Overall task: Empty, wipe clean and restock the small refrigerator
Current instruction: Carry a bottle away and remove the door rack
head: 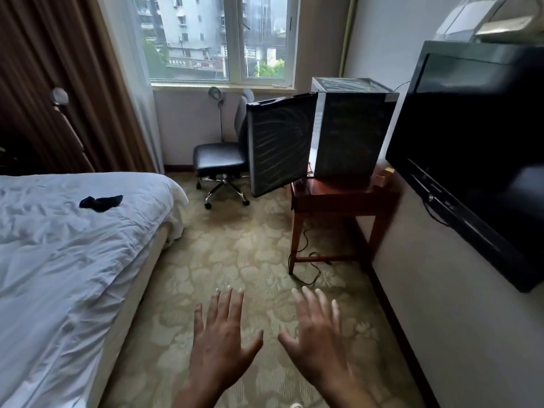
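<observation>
Two bare hands reach out low over the patterned carpet [235, 251], backs up, neither one holding anything: the left hand [222, 340] has its fingers straight and fanned, and the right hand [316, 337] is spread the same way just beside it, its grip released too. Both are well apart from the small refrigerator [350, 128], which stands farther down the room on a reddish wooden worktop [332, 198] against the right wall. Its dark door [279, 145] hangs swung open to the left, so from here I see only the door's outer face and the cabinet's side; what sits inside I cannot tell. A black office chair [220, 160] stands behind the door, under the window [217, 36]. A white-sheeted bed [73, 245] fills the left, with a small dark cloth [101, 202] lying on it. A black television [477, 142] hangs on the right wall, near the refrigerator
</observation>
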Tool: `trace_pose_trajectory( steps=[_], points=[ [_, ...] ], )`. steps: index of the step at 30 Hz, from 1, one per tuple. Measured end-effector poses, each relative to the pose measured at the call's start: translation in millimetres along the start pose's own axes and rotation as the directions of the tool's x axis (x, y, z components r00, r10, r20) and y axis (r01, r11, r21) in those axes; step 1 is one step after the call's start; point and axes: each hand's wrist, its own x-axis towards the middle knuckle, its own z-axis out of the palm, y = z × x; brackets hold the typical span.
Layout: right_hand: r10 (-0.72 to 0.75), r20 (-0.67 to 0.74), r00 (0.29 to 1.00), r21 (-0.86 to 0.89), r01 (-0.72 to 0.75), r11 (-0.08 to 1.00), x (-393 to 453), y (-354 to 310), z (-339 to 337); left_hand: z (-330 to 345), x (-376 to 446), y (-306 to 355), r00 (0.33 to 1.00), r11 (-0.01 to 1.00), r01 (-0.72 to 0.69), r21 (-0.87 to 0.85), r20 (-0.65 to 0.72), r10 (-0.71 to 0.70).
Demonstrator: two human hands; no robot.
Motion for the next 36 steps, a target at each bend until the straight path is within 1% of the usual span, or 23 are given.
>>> trace_pose_trajectory(
  steps=[5,9,12,15,17,19,21,23,28,33,36],
  points=[
    [-0.058,0.007,0.998,0.033,0.058,0.998,98.9,7.1,25.5,8.2,92.3,-11.9,0.997,0.998,0.06,0.022,-0.059,-0.059],
    [-0.097,0.06,0.993,0.088,0.092,0.992,177.8,5.5,31.8,6.5,162.7,-19.4,0.993,0.992,0.104,0.073,-0.065,-0.099],
    [-0.158,0.089,0.983,0.115,0.147,0.982,235.2,1.1,35.3,3.0,212.4,-26.5,0.989,0.986,0.133,0.104,-0.08,-0.125],
    [-0.202,0.116,0.973,0.129,0.187,0.974,283.4,-9.2,41.7,1.3,247.3,-40.0,0.983,0.978,0.178,0.11,-0.072,-0.171],
    [-0.235,0.11,0.966,0.146,0.218,0.965,312.4,-18.4,46.6,2.7,268.0,-51.5,0.975,0.972,0.212,0.096,-0.085,-0.205],
    [-0.262,0.134,0.956,0.153,0.241,0.958,341.5,-28.6,54.7,4.9,290.1,-65.3,0.968,0.967,0.242,0.077,-0.082,-0.236],
    [-0.281,0.155,0.947,0.149,0.259,0.954,371.8,-39.4,67.6,9.7,312.4,-84.0,0.962,0.962,0.265,0.071,-0.089,-0.258],
    [-0.284,0.159,0.946,0.147,0.262,0.954,401.4,-51.6,83.7,16.7,334.4,-105.0,0.958,0.957,0.282,0.071,-0.064,-0.278],
    [-0.275,0.165,0.947,0.154,0.25,0.956,478.0,-96.2,132.5,32.9,405.3,-175.6,0.966,0.963,0.259,0.075,-0.042,-0.257],
    [-0.179,0.16,0.971,0.147,0.156,0.977,554.2,-157.2,166.2,24.0,482.7,-255.2,0.975,0.972,0.223,0.068,-0.029,-0.221],
    [-0.138,0.118,0.983,0.134,0.122,0.983,597.5,-193.1,183.1,9.6,532.0,-300.8,0.976,0.975,0.213,0.054,-0.048,-0.211]
  ],
)
